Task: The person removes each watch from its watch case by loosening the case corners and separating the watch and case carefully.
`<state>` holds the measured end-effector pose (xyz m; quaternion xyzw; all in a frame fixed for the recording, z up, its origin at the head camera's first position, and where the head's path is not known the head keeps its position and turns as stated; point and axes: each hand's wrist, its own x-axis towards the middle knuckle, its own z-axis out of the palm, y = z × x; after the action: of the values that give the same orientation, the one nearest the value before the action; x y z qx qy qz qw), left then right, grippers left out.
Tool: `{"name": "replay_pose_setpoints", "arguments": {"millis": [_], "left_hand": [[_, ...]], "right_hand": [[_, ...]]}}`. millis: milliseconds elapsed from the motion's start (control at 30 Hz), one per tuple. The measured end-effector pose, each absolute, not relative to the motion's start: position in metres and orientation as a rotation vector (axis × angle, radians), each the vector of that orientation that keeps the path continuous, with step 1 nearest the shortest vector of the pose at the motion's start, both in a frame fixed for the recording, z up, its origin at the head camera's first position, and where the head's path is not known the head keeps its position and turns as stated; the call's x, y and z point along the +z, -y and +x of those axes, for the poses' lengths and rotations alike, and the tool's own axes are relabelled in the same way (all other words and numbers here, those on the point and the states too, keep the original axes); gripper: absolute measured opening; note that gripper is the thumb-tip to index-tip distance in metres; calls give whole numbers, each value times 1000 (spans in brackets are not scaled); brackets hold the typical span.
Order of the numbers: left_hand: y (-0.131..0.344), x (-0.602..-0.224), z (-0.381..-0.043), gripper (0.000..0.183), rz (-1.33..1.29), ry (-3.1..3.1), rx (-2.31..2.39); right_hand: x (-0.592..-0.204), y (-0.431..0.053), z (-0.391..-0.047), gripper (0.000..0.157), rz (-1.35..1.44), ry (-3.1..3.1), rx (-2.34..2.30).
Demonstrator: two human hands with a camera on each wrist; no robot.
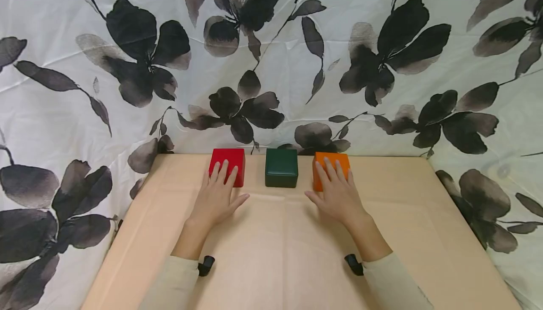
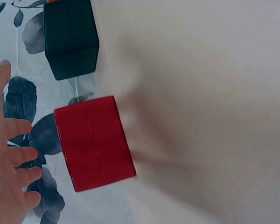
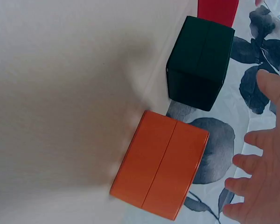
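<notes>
Three small boxes stand in a row along the table's far edge: a red box point(image 1: 238, 166) at left, a dark green box point(image 1: 281, 167) in the middle, an orange box point(image 1: 318, 178) at right. My left hand point(image 1: 215, 200), fingers spread, hovers by the red box and hides part of it. In the left wrist view a gap shows between the fingers and the red box point(image 2: 95, 144). Likewise my right hand point(image 1: 339, 197) is spread in front of the orange box; the right wrist view shows its fingers apart from that orange box point(image 3: 158, 165). Each box has a lid seam on its side.
A pale beige table point(image 1: 280, 253) spreads out below the hands. Behind and beside it hangs a white cloth point(image 1: 305, 79) with dark floral print. Black straps or camera mounts point(image 1: 206, 265) sit at both wrists, over light sleeves point(image 1: 174, 281).
</notes>
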<state>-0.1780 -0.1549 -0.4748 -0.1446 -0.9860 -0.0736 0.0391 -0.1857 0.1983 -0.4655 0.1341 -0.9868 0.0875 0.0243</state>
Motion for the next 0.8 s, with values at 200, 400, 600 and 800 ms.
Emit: {"name": "replay_pose_setpoints", "arguments": {"millis": [200,400,600,800], "left_hand": [[163,-470,-178,85,-445,3010,-203],[171,-468,-179,80,-468,2971,-205],[182,-468,-182,77,-499,2918,-205],[192,-473,-187,77,-516,2886,-249]], "right_hand": [[-459,-189,-193,81,520,2954,312],[-457,-182,-202,77,631,2865,335],[-459,-176,-216,77,805,2798,330],[-455,-167,-227,77,894,2795,367]]}}
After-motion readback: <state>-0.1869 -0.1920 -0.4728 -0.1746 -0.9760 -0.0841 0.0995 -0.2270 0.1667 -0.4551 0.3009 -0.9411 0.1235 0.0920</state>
